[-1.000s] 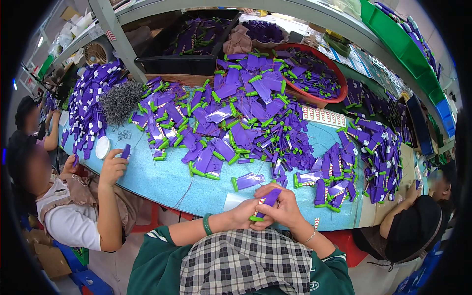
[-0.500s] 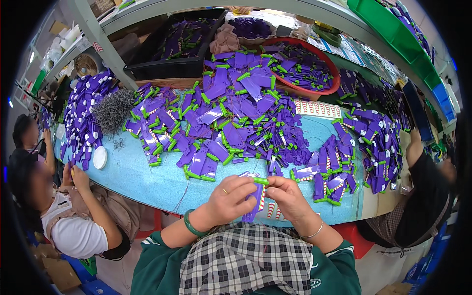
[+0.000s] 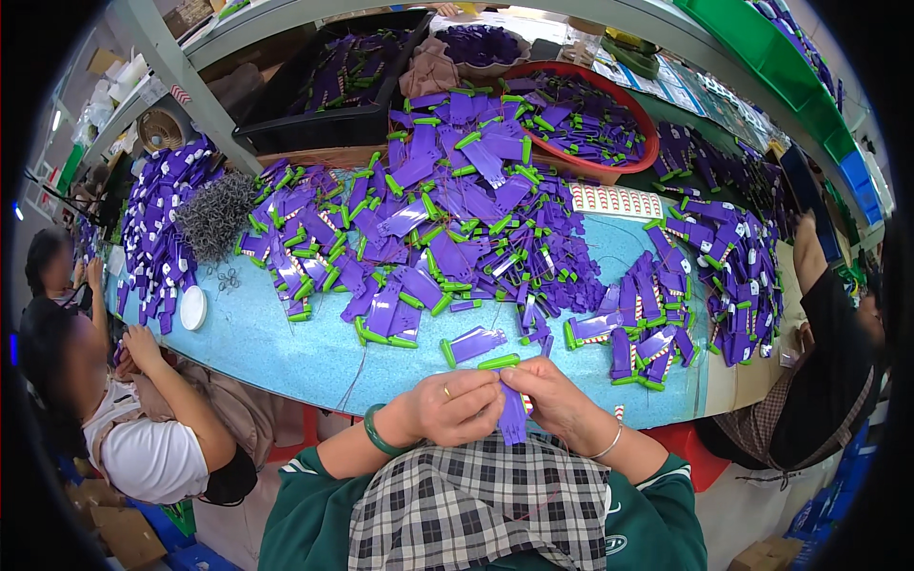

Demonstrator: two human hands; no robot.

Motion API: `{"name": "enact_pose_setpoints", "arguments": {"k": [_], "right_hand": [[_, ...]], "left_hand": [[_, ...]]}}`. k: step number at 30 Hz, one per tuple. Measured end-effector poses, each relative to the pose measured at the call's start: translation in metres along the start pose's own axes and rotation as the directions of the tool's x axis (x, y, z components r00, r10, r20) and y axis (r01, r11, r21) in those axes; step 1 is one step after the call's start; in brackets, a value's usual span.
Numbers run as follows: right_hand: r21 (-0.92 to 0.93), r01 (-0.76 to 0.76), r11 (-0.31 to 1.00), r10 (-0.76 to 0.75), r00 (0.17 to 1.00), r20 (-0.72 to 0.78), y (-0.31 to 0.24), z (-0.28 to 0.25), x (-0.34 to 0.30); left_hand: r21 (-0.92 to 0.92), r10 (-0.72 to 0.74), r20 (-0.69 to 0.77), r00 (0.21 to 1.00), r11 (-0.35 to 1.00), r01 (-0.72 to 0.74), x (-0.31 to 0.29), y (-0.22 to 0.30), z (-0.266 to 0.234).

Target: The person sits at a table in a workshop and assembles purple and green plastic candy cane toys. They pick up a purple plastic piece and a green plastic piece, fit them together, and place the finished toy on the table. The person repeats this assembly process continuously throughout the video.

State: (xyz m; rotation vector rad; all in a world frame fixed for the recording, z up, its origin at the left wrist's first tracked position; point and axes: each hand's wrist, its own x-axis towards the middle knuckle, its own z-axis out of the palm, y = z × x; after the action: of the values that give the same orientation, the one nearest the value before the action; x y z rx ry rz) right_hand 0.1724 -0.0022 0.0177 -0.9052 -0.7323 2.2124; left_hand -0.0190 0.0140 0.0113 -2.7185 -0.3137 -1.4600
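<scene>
Close to the table's near edge, both my hands hold one flat purple plastic piece (image 3: 514,419) with a green bar-shaped end. My left hand (image 3: 457,407) is closed on its left side, fingers bent. My right hand (image 3: 552,398) pinches it below the green end with thumb and fingers. A bit of red-and-white striped sticker shows beside my right fingers; whether it is fixed to the piece I cannot tell. Just beyond my hands a similar purple piece (image 3: 476,344) with a green end lies flat on the blue table (image 3: 286,352).
A large heap of purple-and-green pieces (image 3: 419,238) covers the middle. Further heaps lie right, near a striped sticker sheet (image 3: 616,202). A red basin (image 3: 650,143) and black tray (image 3: 314,131) stand behind; metal rings (image 3: 214,217) and a white lid (image 3: 193,307) lie left. People sit at both sides.
My hands have drawn slightly nearer to my body with the piece, and its green end is lower. The purple piece beyond them is now uncovered.
</scene>
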Motion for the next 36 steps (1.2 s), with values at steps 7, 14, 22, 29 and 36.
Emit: {"name": "enact_pose_setpoints", "arguments": {"k": [7, 14, 22, 29, 36], "right_hand": [[-0.306, -0.029, 0.952, 0.07, 0.99, 0.125, 0.007, -0.026, -0.033], [-0.778, 0.459, 0.429, -0.708, 0.705, 0.025, 0.018, -0.038, -0.015], [-0.273, 0.488, 0.829, -0.553, 0.789, -0.269, 0.023, -0.05, -0.005], [-0.507, 0.518, 0.689, -0.665, 0.729, -0.16, 0.025, -0.045, -0.007], [-0.857, 0.417, 0.303, -0.787, 0.617, 0.022, 0.032, -0.036, -0.003]], "left_hand": [[-0.024, -0.133, 0.029, 0.991, 0.991, 0.133, -0.007, 0.004, 0.007], [-0.387, -0.634, 0.187, 0.75, 0.654, 0.65, -0.004, 0.008, 0.03], [0.467, -0.733, 0.263, 0.627, 0.666, 0.582, -0.018, -0.053, 0.032], [-0.244, -0.832, 0.235, 0.502, 0.45, 0.859, -0.011, -0.039, 0.014], [-0.803, -0.898, 0.409, 0.159, -0.272, 0.531, -0.009, -0.007, 0.021]]}}
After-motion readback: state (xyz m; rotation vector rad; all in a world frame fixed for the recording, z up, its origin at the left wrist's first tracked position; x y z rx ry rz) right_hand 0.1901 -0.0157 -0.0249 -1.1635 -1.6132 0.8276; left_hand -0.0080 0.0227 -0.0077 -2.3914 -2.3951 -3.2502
